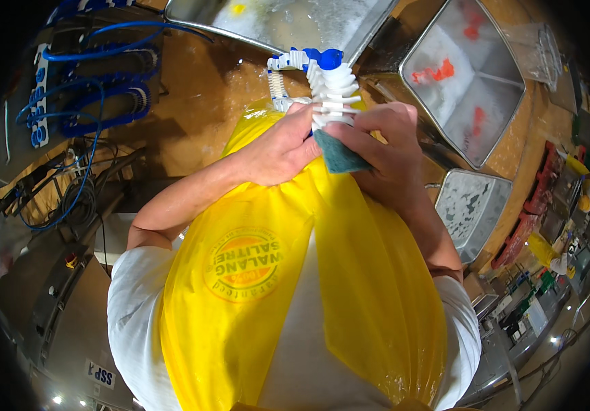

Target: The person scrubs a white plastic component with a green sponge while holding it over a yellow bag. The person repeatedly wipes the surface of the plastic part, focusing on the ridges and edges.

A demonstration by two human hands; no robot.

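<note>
A white and blue segmented plastic conveyor chain point(334, 85) is held in front of my yellow plastic apron point(384, 274). My left hand point(283, 149) closes round its near end, with the thumb toward the middle. In my right hand point(392, 145) is a dark green scouring pad point(338, 153), pressed up against the white links from the right. The chain rises away from my hands, bends at blue links and hangs down on the left. My palms hide its lowest part.
Ahead stands a metal basin point(267, 46) of sudsy water. A square metal tub point(476, 163) at the right holds foam and orange-red pieces, with a smaller metal pan point(471, 205) nearer me. Blue chains point(107, 109) and a blue hose point(124, 25) lie at the left.
</note>
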